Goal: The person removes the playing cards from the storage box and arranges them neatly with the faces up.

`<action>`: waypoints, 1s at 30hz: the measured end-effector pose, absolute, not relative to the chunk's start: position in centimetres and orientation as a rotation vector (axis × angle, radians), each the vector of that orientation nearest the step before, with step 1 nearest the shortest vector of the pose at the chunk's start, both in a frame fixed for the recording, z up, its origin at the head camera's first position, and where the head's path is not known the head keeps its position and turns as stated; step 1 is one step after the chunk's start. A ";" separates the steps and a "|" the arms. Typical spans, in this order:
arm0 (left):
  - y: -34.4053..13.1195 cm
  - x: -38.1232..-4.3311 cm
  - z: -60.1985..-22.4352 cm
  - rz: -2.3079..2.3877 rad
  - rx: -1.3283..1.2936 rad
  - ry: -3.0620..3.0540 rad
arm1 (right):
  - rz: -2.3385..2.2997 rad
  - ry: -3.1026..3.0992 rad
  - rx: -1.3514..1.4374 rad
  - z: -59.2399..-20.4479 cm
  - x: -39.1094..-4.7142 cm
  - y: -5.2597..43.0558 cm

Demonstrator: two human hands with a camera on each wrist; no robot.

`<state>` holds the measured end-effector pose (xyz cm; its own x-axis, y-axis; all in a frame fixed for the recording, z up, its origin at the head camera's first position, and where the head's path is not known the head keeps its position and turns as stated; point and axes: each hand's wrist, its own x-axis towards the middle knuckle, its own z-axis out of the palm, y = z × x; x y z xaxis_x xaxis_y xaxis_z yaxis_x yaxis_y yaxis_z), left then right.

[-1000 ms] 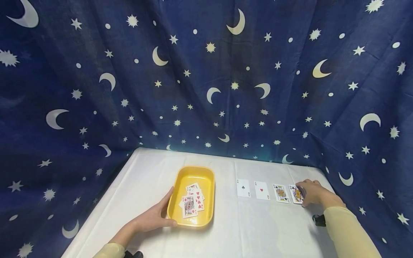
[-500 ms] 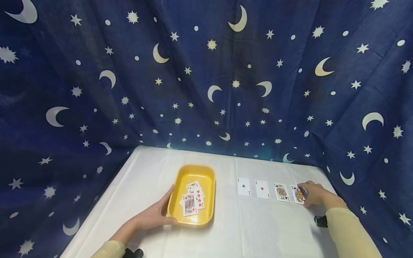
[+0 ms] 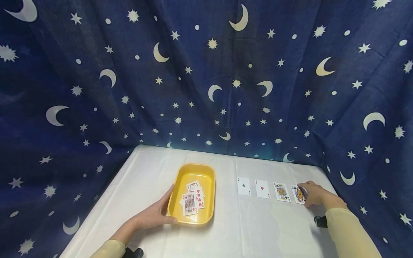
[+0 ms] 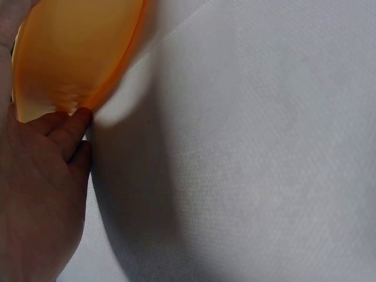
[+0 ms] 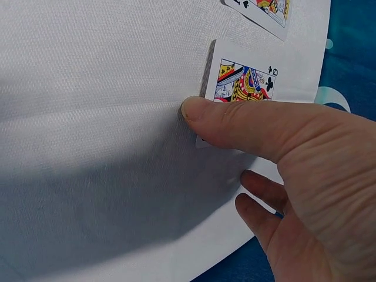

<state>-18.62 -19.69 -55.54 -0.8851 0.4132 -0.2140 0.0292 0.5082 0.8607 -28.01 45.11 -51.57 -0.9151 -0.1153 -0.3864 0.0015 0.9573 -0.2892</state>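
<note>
My left hand (image 3: 153, 216) lies at the near-left corner of a yellow plastic tray (image 3: 209, 181), thumb along the near side and fingers extended against the left wall. In the left wrist view, those fingertips touch the tray's outside (image 4: 76, 47). Inside the tray are loose playing cards, with a diamond face card (image 3: 189, 204) overlapping a hearts card (image 3: 200, 197). At the right, my right hand (image 3: 317, 196) pinches a stack of playing cards (image 5: 241, 79) by its edges, thumb on the near side. The queen of clubs faces up on top; the thumb partly covers it.
Left of the stack, an ace of clubs (image 3: 243, 186), an ace of hearts (image 3: 262, 189) and a spade face card (image 3: 282, 192) lie apart in a row. They rest on a table with a white cloth (image 3: 226, 229). A dark blue curtain (image 3: 180, 89) with moons and stars hangs behind it.
The head view has shifted slightly. My left hand stays at the tray and my right hand stays on the card stack, with little movement. The laid-out cards are unchanged.
</note>
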 end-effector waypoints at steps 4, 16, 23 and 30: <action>-19.7 -18.7 -55.5 1.343 0.372 2.356 | -0.405 2.700 -0.078 -51.5 -27.8 45.1; -19.6 -18.6 -55.4 1.333 0.365 2.364 | -0.402 2.703 -0.086 -51.5 -27.6 45.2; -19.6 -18.6 -55.5 1.322 0.371 2.377 | -0.389 2.846 -0.163 -50.6 -27.4 44.1; -19.5 -18.5 -55.4 1.325 0.355 2.374 | -0.345 3.048 -0.366 -49.6 -28.0 39.6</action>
<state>-18.52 -19.54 -55.41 -0.8889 0.4034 -0.2172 0.0269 0.5191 0.8543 -27.99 39.57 -49.61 -0.9706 -0.2395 -0.0252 -0.2278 0.9470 -0.2267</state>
